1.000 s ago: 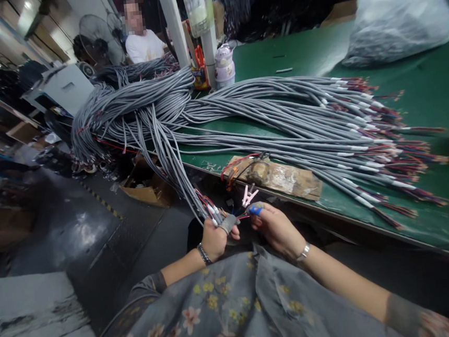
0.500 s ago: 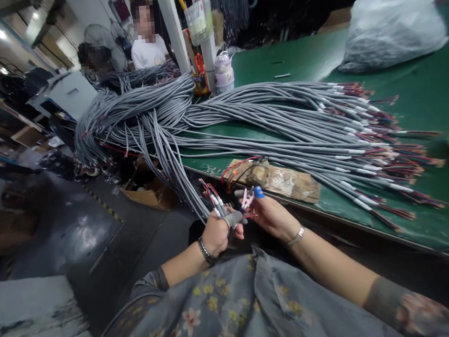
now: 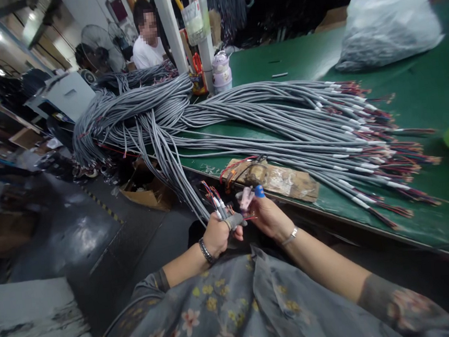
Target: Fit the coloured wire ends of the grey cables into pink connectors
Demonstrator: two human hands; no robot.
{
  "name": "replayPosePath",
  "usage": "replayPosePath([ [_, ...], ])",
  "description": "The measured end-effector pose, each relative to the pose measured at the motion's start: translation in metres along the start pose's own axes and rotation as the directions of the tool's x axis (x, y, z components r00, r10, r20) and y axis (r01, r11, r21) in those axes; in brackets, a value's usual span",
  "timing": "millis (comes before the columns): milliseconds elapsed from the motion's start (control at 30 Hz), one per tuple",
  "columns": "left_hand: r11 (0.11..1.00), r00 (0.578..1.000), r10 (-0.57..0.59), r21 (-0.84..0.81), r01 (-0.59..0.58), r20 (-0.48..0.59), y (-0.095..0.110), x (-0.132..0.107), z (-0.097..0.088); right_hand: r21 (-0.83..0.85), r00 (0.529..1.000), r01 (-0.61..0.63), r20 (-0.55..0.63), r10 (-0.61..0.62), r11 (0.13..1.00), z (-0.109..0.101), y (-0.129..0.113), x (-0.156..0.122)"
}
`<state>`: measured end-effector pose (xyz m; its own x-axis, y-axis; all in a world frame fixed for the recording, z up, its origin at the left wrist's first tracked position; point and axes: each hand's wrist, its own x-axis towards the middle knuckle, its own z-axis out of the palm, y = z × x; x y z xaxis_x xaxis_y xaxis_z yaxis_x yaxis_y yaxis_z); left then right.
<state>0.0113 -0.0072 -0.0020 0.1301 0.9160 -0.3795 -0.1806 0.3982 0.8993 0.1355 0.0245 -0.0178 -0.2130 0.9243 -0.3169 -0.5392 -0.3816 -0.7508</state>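
My left hand (image 3: pixel 216 235), with grey wrapping on its thumb, is closed around several grey cables (image 3: pixel 219 209). White sleeves and thin coloured wires stick up out of that fist. Close on its right, my right hand (image 3: pixel 272 218) pinches a small pale pink tool (image 3: pixel 246 198), blurred, its exact kind unclear. A blue cover (image 3: pixel 258 191) wraps one fingertip of this hand. Between the two hands a few thin red wires (image 3: pixel 251 217) show. From the left fist the cables run up to a large grey cable bundle (image 3: pixel 156 111) on the bench.
A green bench (image 3: pixel 301 51) carries rows of cable ends (image 3: pixel 384 159). Along its near edge lies a wooden block (image 3: pixel 288 183) with wires. Further back are a plastic bag (image 3: pixel 388 23) and a lilac bottle (image 3: pixel 222 71). A co-worker (image 3: pixel 146 44) sits beyond; below stands an open carton (image 3: pixel 148 191).
The pink tool has changed its angle slightly and is now blurred in my right hand. My left hand keeps its hold on the cables. The co-worker's head has turned a little.
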Motion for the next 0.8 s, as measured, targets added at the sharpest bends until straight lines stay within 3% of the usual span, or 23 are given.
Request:
replayPosePath([
  [167,1.0,1.0,0.011,0.001,-0.011,-0.016,0.004,-0.012,-0.001,0.033,0.995,-0.085,0.052,0.083,0.996,-0.005,-0.006,-0.005],
  [300,0.999,0.997,0.042,-0.017,-0.043,-0.062,0.005,-0.017,0.0,0.039,0.998,-0.045,0.052,0.043,0.998,-0.008,-0.006,-0.006],
  [433,0.997,0.992,0.063,-0.047,-0.068,-0.113,0.006,-0.013,0.006,0.026,0.999,0.007,0.042,-0.008,1.0,-0.007,-0.004,-0.005],
  [800,0.994,0.987,0.072,-0.067,-0.082,-0.147,0.004,-0.004,0.01,0.057,0.998,-0.061,0.022,0.06,0.997,-0.003,-0.008,-0.005],
])
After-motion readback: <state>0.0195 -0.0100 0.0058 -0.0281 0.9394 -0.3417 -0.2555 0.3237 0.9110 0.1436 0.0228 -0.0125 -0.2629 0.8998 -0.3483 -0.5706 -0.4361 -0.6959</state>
